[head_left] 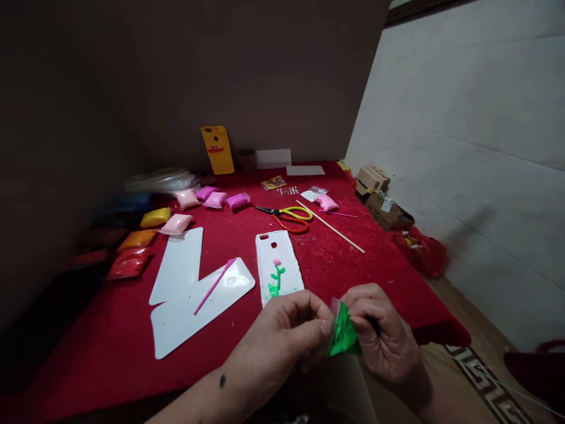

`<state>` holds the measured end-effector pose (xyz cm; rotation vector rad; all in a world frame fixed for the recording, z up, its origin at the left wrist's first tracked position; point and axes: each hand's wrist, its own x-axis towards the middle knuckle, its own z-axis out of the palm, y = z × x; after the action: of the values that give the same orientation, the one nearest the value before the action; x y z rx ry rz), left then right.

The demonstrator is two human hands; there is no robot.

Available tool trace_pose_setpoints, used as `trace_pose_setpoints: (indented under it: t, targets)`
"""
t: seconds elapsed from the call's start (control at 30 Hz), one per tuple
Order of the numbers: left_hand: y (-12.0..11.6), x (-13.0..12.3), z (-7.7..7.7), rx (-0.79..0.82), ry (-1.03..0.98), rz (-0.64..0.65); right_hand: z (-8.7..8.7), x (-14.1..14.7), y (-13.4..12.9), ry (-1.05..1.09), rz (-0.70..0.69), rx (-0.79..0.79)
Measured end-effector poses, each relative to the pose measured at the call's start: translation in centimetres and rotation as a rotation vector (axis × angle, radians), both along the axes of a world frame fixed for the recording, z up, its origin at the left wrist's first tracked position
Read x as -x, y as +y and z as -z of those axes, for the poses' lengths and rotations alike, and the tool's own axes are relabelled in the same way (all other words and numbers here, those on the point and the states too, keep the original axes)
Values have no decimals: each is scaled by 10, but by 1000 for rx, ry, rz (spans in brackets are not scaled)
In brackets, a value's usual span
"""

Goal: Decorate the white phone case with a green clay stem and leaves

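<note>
Between my hands, near the front edge of the table, is a small clear packet of green modelling clay (344,334). My left hand (282,335) pinches its left side between thumb and fingers. The fingers of my right hand (382,333) are closed on its right edge. Just beyond my left hand lies a white phone case (285,250), decorated with a pink flower on a green stem with leaves. Its lower end is hidden behind my left hand. To its left, a pink modelling tool (215,287) rests across a white board (198,315).
Yellow-and-red-handled scissors (289,218) and a wooden stick (331,227) lie past the phone case. Clay packets in several colours, among them a red one (129,262), line the left. A yellow phone case (218,150) stands at the back. Cardboard boxes (382,203) are beyond the table's right edge.
</note>
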<state>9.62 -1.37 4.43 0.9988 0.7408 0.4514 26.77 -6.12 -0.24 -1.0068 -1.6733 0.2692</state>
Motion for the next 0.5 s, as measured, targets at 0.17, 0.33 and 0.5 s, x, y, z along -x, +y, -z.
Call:
trace_pose_setpoints:
  t: [0.17,0.33,0.5]
  targets:
    - [-6,7,1,-171,149,57,5,4,-4,-72,13,21]
    - [-4,8,8,-567,305,48,-2,0,0,-200,85,-101]
    - [-3,7,4,-699,329,25,-40,-6,-5,-532,-105,-131]
